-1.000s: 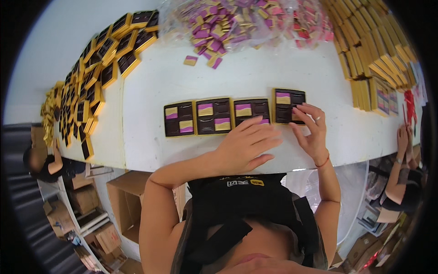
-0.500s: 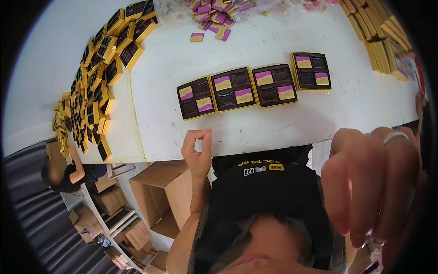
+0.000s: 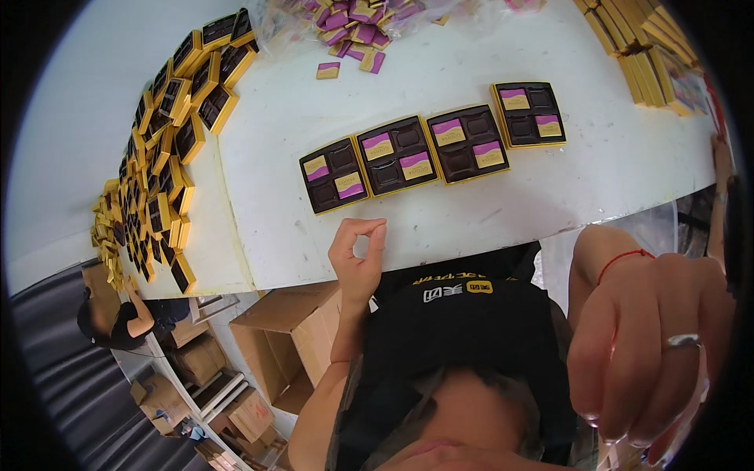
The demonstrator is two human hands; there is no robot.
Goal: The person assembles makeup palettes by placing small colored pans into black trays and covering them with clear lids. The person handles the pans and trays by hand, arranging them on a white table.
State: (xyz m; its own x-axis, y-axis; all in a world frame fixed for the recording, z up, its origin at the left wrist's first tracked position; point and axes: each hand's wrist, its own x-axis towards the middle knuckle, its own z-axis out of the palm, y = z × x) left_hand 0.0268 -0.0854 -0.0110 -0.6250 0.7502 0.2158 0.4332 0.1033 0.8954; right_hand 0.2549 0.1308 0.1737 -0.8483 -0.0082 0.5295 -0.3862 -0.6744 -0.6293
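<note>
Several small gold-edged boxes stand side by side on the white table, from the leftmost box (image 3: 323,195) to the rightmost box (image 3: 541,96), which sits slightly apart and farther back. Each black tray has two purple-and-gold wrapped squares in opposite compartments; the other two are bare. My left hand (image 3: 357,255) is at the table's front edge, below the leftmost box, thumb and forefinger tips meeting in a ring with nothing visible between them. Large and near the camera, my right hand (image 3: 640,337) is curled, wearing a ring; its fingertips are partly hidden, with something shiny beside them.
Loose wrapped squares (image 3: 357,31) lie on clear plastic at the far side, one square (image 3: 327,71) apart. Black-tray boxes (image 3: 161,141) are heaped at the left. Gold boxes (image 3: 644,74) stack at far right. Left below are a cardboard carton (image 3: 275,318) and another person (image 3: 118,318).
The right hand has turned and moved lower, baring a red string at its wrist. My left hand has shifted a little right, still pinched. The view has tilted slightly; the boxes keep their arrangement.
</note>
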